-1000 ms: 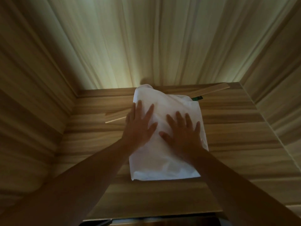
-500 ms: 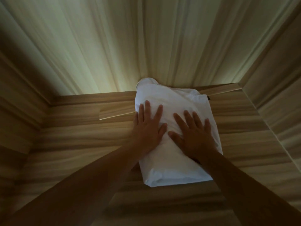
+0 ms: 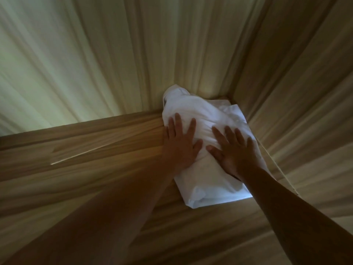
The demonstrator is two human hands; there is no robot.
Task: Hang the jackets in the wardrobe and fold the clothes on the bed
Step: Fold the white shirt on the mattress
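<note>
Pressing side by side, hands (image 3: 181, 148) (image 3: 235, 153) cover the folded garment (image 3: 212, 186).

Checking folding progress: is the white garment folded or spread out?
Folded: the white garment is a compact layered bundle on the wooden shelf, far end bunched up.

Folded garment (image 3: 210, 186), far right corner: plain white, no print, greyed in the creases. Shelf board (image 3: 95, 175), near and left: mid-brown wood grain in long streaks of tan and darker brown, running left to right. Thin strip (image 3: 76, 155) on the board, left: paler, with a cream edge. Back panel (image 3: 86, 64), far: pale cream tinged green, finely streaked, brightest close to the garment. Side panel (image 3: 305, 92), right: beige-tan grain in light and dark bands, thin whitish line along the lower edge.
</note>
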